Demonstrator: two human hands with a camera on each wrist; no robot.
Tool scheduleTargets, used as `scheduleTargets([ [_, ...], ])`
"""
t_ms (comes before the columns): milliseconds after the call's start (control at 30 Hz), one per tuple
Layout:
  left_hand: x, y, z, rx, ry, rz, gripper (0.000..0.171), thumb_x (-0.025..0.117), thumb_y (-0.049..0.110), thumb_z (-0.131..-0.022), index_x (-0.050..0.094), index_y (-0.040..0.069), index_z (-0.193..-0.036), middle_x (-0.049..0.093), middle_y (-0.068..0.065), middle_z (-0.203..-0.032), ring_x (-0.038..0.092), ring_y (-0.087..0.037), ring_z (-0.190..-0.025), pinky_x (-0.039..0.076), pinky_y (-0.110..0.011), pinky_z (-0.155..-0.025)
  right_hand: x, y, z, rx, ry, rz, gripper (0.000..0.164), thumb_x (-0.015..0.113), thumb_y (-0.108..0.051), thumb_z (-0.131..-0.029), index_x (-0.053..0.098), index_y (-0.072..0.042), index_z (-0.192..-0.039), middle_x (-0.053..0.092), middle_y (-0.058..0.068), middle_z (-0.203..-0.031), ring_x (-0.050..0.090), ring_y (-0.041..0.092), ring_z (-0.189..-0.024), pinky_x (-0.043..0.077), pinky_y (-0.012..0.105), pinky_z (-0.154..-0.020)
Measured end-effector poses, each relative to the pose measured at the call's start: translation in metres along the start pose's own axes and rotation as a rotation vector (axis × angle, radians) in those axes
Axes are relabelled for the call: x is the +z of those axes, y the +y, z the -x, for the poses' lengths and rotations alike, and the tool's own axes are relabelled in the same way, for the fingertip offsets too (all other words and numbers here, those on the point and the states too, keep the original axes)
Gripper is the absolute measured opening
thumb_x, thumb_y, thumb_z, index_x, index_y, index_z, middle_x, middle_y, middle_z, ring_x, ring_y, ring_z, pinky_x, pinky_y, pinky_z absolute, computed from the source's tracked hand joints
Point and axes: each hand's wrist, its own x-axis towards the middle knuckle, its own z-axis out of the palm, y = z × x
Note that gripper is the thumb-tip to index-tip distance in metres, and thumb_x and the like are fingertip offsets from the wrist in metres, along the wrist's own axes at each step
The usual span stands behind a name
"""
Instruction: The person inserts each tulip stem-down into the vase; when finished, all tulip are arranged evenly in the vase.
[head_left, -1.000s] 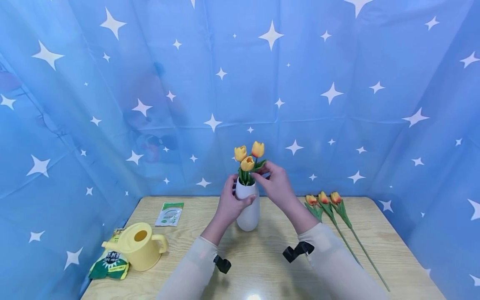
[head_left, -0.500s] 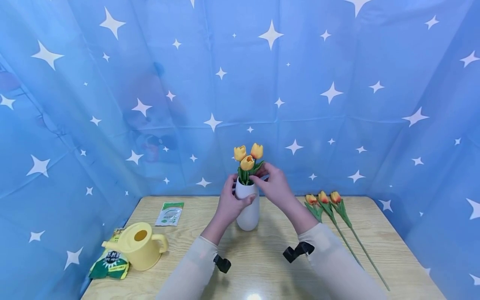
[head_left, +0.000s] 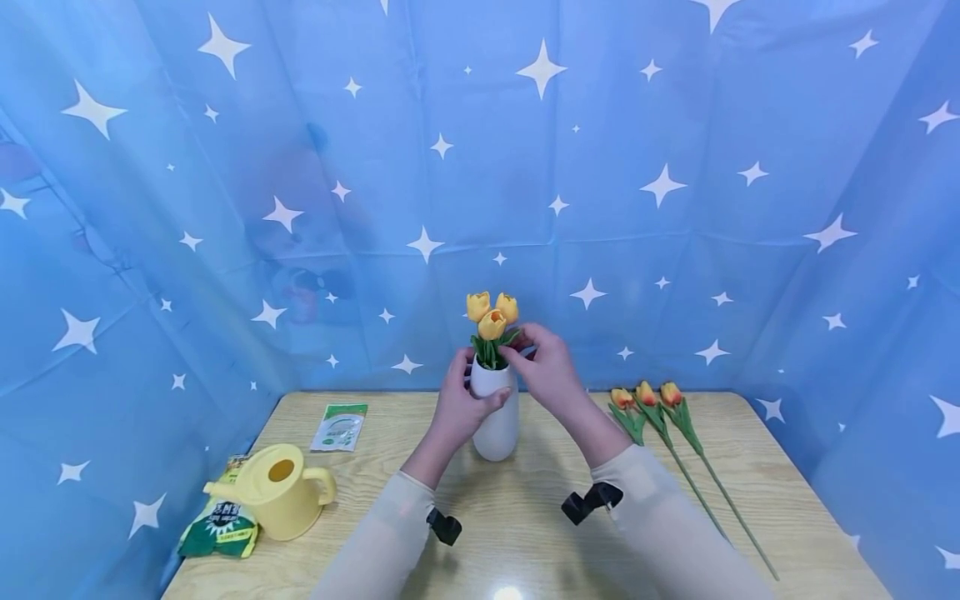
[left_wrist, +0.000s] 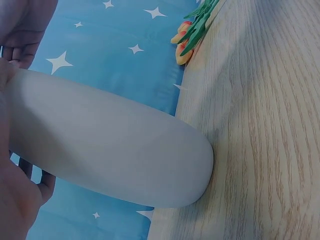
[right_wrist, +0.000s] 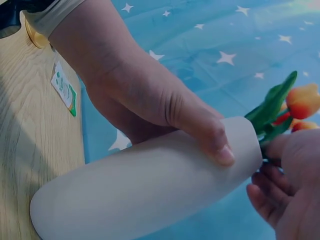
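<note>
A white vase stands upright on the table, with three yellow-orange tulips rising from its mouth. My left hand grips the vase near its top, thumb at the front and fingers round the far side. Beside the vase mouth, my right hand pinches the green leaves and stem of one tulip. The right wrist view shows the left thumb pressed on the vase and the tulips just past its rim. The pinched part is partly hidden behind the right fingers.
Three more tulips lie on the table at the right. To the left are a yellow watering can, a green-and-yellow bag behind it and a small white-and-green packet. A starred blue curtain hangs behind.
The right-hand tulip has sunk lower and shifted left, closer to the other two blooms. My right hand has moved slightly left with it. The left hand keeps its grip on the vase.
</note>
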Motion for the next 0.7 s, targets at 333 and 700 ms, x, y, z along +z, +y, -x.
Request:
scheduleTargets([
  [333, 0.001, 0.001, 0.001, -0.024, 0.005, -0.004, 0.073, 0.093, 0.041, -0.089, 0.052, 0.028, -0.148, 0.06, -0.002, -0.139, 0.062, -0.026, -0.123, 0.057, -0.055, -0.1, -0.007, -0.001, 0.007, 0.034, -0.012, -0.01, 0.021, 0.077, -0.021, -0.107, 0.073, -0.007, -0.122, 0.074, 0.01, -0.111, 0.068, 0.028, -0.106, 0.057, 0.042, -0.083],
  [700, 0.002, 0.002, 0.002, -0.056, 0.014, -0.015, 0.076, 0.094, 0.041, -0.089, 0.051, 0.029, -0.151, 0.06, -0.003, -0.141, 0.062, -0.029, -0.126, 0.056, -0.06, -0.104, -0.041, 0.016, 0.04, 0.133, 0.011, 0.037, 0.023, 0.077, -0.025, -0.108, 0.074, -0.01, -0.124, 0.074, 0.008, -0.115, 0.067, 0.025, -0.105, 0.058, 0.04, -0.088],
])
